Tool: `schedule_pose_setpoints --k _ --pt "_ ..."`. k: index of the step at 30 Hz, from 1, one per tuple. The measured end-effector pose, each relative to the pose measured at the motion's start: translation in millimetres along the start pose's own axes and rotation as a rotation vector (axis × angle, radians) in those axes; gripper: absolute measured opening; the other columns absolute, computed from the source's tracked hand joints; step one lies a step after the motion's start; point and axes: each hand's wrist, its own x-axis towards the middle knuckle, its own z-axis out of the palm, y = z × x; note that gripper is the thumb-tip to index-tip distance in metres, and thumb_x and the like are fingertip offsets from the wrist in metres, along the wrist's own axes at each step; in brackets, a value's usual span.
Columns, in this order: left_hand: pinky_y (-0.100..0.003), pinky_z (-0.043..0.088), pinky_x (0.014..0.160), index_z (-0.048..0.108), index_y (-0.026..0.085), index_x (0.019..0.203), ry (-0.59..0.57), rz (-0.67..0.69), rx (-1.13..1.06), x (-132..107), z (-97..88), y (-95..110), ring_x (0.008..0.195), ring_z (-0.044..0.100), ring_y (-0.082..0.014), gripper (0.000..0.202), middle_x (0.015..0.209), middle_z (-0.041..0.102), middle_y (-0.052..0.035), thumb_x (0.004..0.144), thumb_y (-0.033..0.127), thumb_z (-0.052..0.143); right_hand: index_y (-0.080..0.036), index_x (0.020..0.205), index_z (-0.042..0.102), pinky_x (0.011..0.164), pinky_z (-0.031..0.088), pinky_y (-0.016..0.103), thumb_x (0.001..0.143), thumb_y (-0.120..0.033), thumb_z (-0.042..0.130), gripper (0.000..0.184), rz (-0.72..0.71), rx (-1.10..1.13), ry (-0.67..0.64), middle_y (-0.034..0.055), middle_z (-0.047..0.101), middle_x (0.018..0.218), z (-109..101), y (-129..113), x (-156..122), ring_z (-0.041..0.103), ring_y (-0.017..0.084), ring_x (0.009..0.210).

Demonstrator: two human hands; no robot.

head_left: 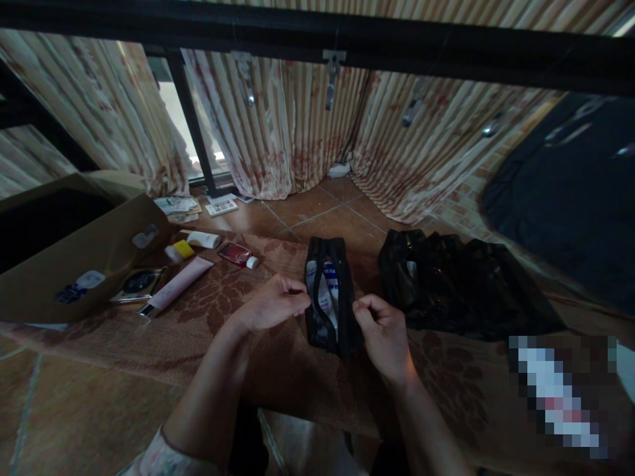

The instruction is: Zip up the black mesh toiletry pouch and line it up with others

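A small black zippered pouch (350,330) stands in front of me on a brown patterned cloth, its top unzipped. Inside it lie white packets (331,285) with blue print. My left hand (278,303) pinches the pouch's left edge between thumb and finger. On the opposite side, my right hand (384,334) has its fingers closed on the right edge. The zip opening gapes between the two hands. To the right rest several black pouches (446,281), bunched together.
A cardboard box (89,264) sits at left. Beside it lie a pink tube (178,285), a yellow-capped container (179,250), a white tube (202,238), a bottle of red liquid (235,254) and a square packet (139,283). Striped curtains (268,132) hang behind a dark bar (297,39) overhead.
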Motion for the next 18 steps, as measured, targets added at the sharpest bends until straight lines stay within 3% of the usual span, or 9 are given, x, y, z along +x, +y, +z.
schedule_pose_setpoints --k 7,12,18 --pt "-0.022 0.031 0.050 0.052 0.017 0.052 -0.028 -0.004 -0.083 -1.1 1.3 4.4 0.049 0.041 -0.0076 0.027 0.050 0.050 0.0036 0.076 0.030 0.056 -0.019 0.056 0.046 0.049 0.025 0.024 0.087 -0.034 0.061 0.037 -0.072 0.083 0.036 -0.0059 0.035 0.055 0.0 1.8 -0.6 0.030 0.009 0.053" --pt "-0.022 0.032 0.049 0.059 0.015 0.060 -0.186 -0.012 -0.020 -5.2 -1.1 7.0 0.050 0.043 -0.0078 0.039 0.054 0.053 0.0025 0.082 0.048 0.060 -0.020 0.053 0.039 0.047 0.020 0.024 0.087 -0.035 0.064 0.044 -0.103 0.129 -0.032 -0.0069 0.028 0.054 -5.8 2.3 -2.9 0.024 0.008 0.052" --pt "-0.020 0.032 0.047 0.062 0.014 0.063 -0.309 -0.002 -0.016 -7.3 -3.2 5.9 0.050 0.045 -0.0071 0.040 0.055 0.053 0.0026 0.084 0.048 0.061 -0.019 0.052 0.042 0.047 0.020 0.024 0.085 -0.034 0.063 0.041 -0.108 0.080 -0.139 -0.0067 0.030 0.051 -9.4 -2.2 -3.4 0.025 0.008 0.051"
